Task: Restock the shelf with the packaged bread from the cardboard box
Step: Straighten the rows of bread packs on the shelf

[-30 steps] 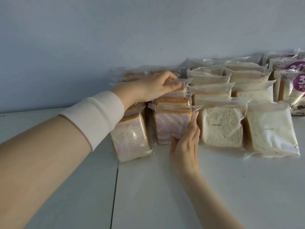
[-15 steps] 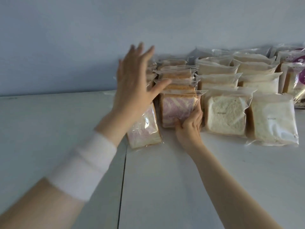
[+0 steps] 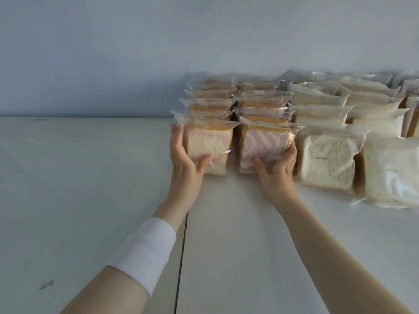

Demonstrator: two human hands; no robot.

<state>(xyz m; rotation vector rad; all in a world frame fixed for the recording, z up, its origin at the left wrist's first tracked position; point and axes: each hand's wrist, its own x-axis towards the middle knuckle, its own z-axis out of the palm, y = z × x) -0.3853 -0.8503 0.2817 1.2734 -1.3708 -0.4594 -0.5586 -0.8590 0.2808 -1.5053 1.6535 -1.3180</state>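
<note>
Rows of clear-bagged bread stand on the white shelf [image 3: 90, 177] against the back wall. My left hand [image 3: 183, 159] grips the left side and bottom of the front pink-swirl bread pack [image 3: 209, 143] of the leftmost row. My right hand [image 3: 277, 168] holds the lower right of the front pink-swirl pack [image 3: 264, 141] of the second row. Both packs stand upright with more like them lined up behind. The cardboard box is out of view.
To the right stand rows of white bread packs [image 3: 326, 159], and further packs [image 3: 392, 173] reach the frame's right edge. A dark seam [image 3: 181, 257] runs front to back between two shelf boards. The pale blue wall [image 3: 158, 53] closes the back.
My left hand came down from above the left row and took hold of its front pack, which now stands upright instead of leaning. My right hand stayed on the second row's front pack.
</note>
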